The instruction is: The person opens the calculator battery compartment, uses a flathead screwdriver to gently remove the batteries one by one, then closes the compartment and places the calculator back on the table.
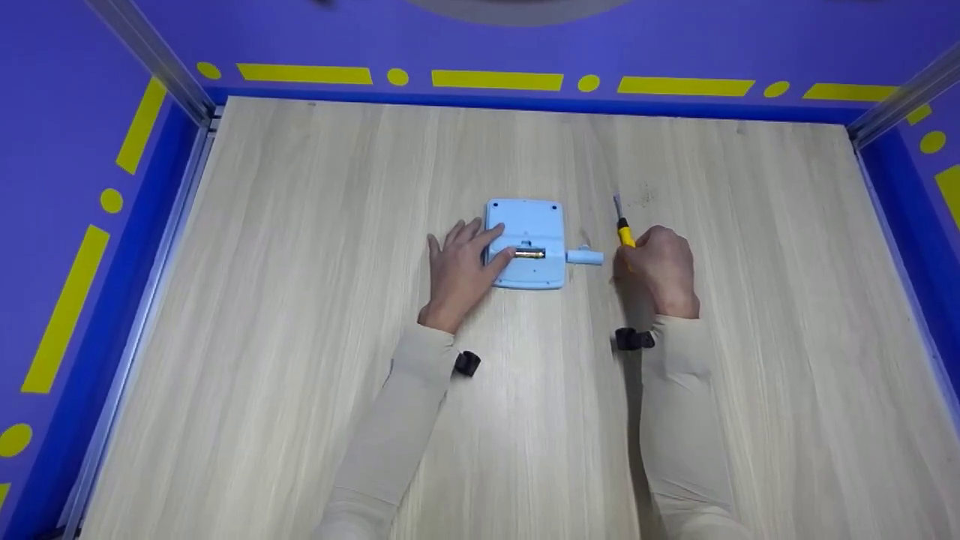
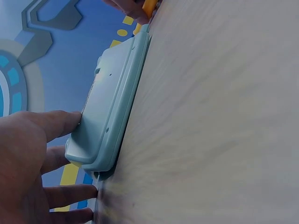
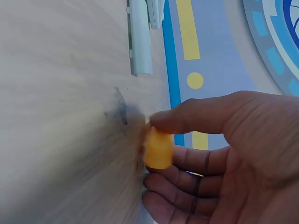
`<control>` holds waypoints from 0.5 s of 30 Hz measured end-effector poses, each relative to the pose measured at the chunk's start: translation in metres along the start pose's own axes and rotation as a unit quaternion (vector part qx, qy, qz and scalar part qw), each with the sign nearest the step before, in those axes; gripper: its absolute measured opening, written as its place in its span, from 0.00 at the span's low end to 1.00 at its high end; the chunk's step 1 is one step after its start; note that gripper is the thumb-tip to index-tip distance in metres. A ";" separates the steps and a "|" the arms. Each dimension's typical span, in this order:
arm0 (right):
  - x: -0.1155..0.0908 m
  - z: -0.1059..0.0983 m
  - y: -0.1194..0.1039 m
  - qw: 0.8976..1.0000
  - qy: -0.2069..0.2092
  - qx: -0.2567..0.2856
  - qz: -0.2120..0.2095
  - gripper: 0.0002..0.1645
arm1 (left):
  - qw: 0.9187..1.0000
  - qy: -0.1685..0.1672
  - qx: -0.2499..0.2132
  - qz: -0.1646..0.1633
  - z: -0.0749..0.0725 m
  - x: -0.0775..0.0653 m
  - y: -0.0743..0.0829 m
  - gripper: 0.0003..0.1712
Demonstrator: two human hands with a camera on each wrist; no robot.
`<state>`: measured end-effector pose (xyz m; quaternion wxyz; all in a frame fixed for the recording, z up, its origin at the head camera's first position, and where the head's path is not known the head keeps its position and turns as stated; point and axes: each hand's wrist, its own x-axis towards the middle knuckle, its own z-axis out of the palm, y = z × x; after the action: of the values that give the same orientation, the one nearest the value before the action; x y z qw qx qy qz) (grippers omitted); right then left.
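Note:
A light blue flat device (image 1: 526,217) lies back side up, its open battery slot holding a battery (image 1: 530,253). My left hand (image 1: 461,274) rests against its left side, with thumb and index finger touching the back and the other fingers spread. In the left wrist view, the thumb presses the upper face of the device (image 2: 105,93). Off the device's right edge lies a slim light blue cover (image 1: 585,257). To the right of it, my right hand (image 1: 660,266) pinches a screwdriver (image 1: 625,234) by its yellow handle, shaft pointing away from me.
The wooden tabletop (image 1: 300,300) extends on all sides of the hands. Dark specks (image 1: 643,196) mark it near the screwdriver tip. Blue panels with yellow marks (image 1: 496,80) stand behind the table and along its sides.

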<state>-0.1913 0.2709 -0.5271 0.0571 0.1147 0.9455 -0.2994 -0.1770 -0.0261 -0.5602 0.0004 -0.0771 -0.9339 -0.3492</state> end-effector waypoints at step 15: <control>0.000 -0.011 -0.015 0.983 0.169 0.074 -0.009 0.17 | 1.000 0.003 -0.004 -0.001 0.001 0.002 -0.001 0.31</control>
<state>-0.1954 0.2653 -0.5104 -0.1152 0.1593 0.9178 -0.3451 -0.1788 -0.0260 -0.5613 0.0021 -0.0754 -0.9327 -0.3527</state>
